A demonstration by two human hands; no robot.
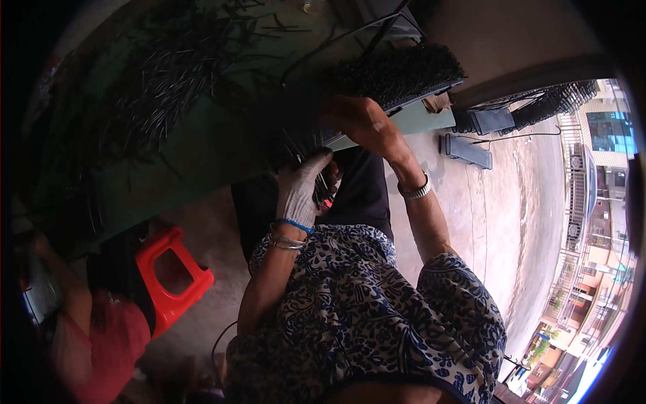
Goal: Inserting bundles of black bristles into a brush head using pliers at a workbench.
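Observation:
My left hand (304,180), in a whitish knit glove with darkened fingertips, is closed around a bundle of thin black strips (321,192) just off the table's near edge. Ahead and to its right is my bare right hand (365,122), its fingers curled in toward the dark area above the bundle. Shadow hides those fingertips and anything between them. Beyond my right hand lies a long block thick with black bristles (404,71), like a brush head. A large loose heap of black strips (168,87) spreads over the green tabletop (208,145) on the left.
A red plastic stool (176,303) stands at the lower left, beside another person in a red top (111,343). Black metal rods (336,39) rise behind the bristles. Grey dustpan-like pieces (468,151) lie on the concrete floor at the right, near a row of dark racks.

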